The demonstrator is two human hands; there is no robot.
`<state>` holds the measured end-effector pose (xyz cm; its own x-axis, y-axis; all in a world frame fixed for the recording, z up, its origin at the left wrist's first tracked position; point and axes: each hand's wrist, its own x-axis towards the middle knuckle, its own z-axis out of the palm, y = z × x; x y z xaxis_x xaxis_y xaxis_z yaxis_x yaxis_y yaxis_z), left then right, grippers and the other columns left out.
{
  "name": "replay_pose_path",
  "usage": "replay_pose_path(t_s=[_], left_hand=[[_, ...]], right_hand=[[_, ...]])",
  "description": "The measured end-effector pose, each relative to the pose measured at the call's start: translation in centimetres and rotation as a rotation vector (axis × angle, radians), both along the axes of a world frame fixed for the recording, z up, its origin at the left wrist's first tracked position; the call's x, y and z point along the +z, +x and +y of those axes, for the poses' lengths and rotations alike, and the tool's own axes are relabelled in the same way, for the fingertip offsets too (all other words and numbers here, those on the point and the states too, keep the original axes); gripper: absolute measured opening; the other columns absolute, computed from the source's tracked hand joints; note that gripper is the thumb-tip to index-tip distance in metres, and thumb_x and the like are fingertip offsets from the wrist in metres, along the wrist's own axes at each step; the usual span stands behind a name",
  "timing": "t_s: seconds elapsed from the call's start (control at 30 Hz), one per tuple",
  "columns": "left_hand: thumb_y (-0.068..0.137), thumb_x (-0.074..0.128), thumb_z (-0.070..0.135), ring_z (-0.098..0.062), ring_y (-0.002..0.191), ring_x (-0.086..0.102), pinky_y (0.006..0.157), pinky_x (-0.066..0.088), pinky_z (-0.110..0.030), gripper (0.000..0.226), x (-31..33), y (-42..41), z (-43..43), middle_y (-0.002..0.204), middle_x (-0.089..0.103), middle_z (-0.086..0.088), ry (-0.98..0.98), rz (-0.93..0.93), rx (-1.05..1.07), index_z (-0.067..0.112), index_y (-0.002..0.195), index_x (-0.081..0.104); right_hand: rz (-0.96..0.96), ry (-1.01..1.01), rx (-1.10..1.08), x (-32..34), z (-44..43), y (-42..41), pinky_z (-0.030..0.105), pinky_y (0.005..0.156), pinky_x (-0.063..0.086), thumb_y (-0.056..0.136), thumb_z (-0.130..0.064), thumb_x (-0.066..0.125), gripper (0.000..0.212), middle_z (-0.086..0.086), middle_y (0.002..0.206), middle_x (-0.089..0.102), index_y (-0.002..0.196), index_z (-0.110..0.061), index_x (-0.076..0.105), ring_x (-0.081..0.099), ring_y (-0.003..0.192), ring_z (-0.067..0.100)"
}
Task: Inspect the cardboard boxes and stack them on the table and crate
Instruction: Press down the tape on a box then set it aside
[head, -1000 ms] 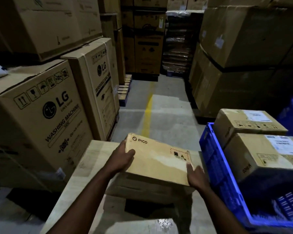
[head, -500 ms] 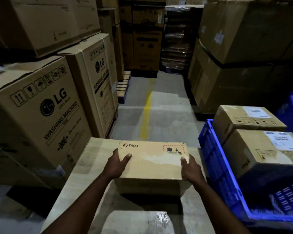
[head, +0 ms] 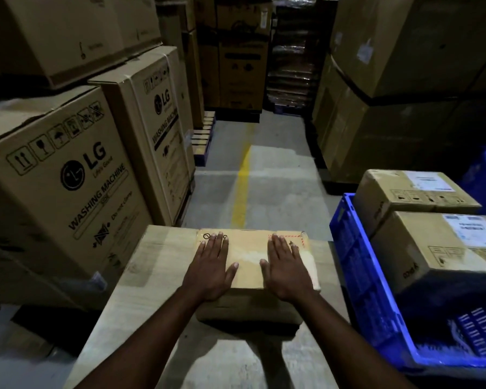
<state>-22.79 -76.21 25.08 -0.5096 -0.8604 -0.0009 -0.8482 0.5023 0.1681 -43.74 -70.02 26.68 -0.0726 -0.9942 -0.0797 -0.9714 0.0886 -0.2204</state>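
Seemingly to settle it flat, the left hand (head: 208,266) and right hand (head: 286,266) press palm-down on one cardboard box (head: 249,256), fingers straight and spread, gripping nothing. It lies under the fingers on the table (head: 157,262). Right of the fingers, one blue crate (head: 357,262) holds two boxes: a near box (head: 446,248) and a far box (head: 413,192).

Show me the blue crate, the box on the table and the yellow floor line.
blue crate (head: 357,262), head view, left wall.
box (head: 249,248), head view, bare top.
yellow floor line (head: 242,186), head view, middle.
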Motion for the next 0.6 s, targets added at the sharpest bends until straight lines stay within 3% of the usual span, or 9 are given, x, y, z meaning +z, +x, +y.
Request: replay_pose_path(t_s=[0.3, 0.53, 0.6], left_hand=[[0.090, 0.002, 0.059, -0.023, 0.151, -0.010, 0.121, -0.007, -0.038, 0.084, 0.3, -1.0, 0.0, 0.164, -0.007, -0.012, 0.044, -0.012, 0.011, 0.007, 0.156, -0.003], [0.089, 0.000, 0.055, -0.020, 0.152, -0.004, 0.123, -0.002, -0.042, 0.082, -0.3, -2.6, 0.3, 0.165, 0.000, -0.009, -0.014, -0.010, -0.061, 0.009, 0.157, 0.003], [0.089, 0.000, 0.054, -0.020, 0.152, -0.005, 0.123, -0.003, -0.041, 0.081, -0.2, -2.4, 0.2, 0.165, -0.001, -0.009, -0.012, -0.007, -0.071, 0.010, 0.157, 0.003]], right_hand=[[0.027, 0.042, 0.042, 0.0, -0.9, 0.2, 0.041, 0.123, -0.007, 0.104, -0.046, 0.016, 0.065, 0.008, 0.166, -0.005, 0.158, -0.012, 0.001, -0.009, 0.152, 0.022], [0.029, 0.001, 0.078, -0.9, -1.4, 1.9, 0.042, 0.123, -0.006, 0.090, -0.051, -0.004, 0.079, 0.009, 0.166, -0.005, 0.158, -0.012, 0.003, -0.009, 0.152, 0.023], [0.026, 0.004, 0.084, -0.8, -1.5, 1.8, 0.041, 0.123, -0.005, 0.094, -0.051, -0.001, 0.075, 0.008, 0.166, -0.004, 0.158, -0.012, 0.003, -0.008, 0.153, 0.023]])
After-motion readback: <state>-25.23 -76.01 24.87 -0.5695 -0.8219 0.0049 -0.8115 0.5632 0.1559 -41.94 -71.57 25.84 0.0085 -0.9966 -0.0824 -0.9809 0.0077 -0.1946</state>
